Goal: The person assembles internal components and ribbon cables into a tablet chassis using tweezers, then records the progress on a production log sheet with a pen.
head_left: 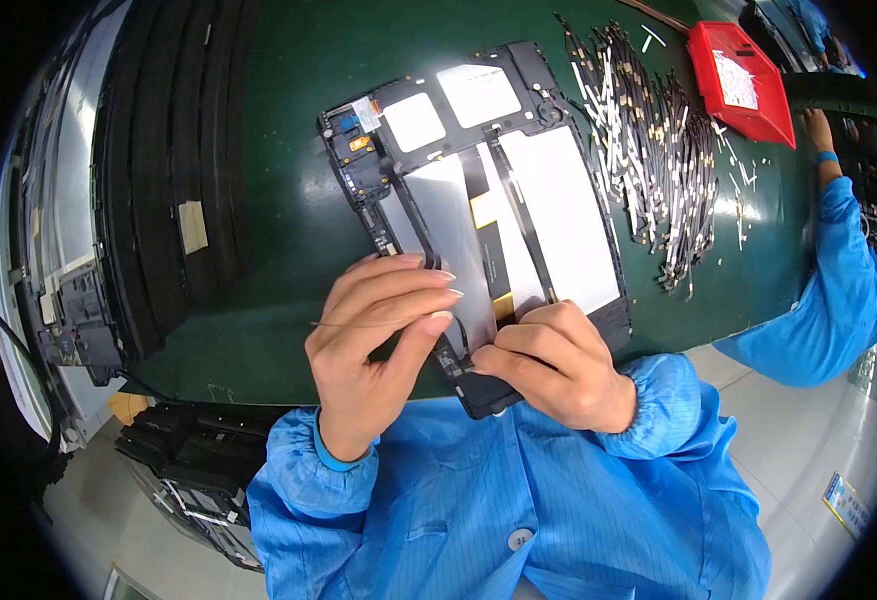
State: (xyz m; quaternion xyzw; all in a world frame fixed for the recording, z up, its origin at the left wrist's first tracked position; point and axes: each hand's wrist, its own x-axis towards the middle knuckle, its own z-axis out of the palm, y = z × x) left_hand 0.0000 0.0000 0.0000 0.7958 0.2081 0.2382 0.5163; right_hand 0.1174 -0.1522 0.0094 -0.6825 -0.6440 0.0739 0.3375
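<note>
An opened tablet-like device (567, 215), with a black frame and white and silver panels, lies tilted on the table before me. My left hand (374, 330) is over its lower left edge, the fingertips drawn together. A thin dark cable (463, 325) runs along that edge from my left fingertips to my right thumb. Another thin dark line sticks out to the left between my left fingers. My right hand (554, 365) is pinched at the device's near edge, on the cable's lower end. My fingers partly hide what they grip.
A heap of black cables with white tabs (649, 150) lies right of the device. Behind it stands a red bin (774, 115) of small white pieces. Black panels (159, 180) stand in a row at left; more devices (199, 475) lie below the table. Another person's blue sleeve (829, 290) is at right.
</note>
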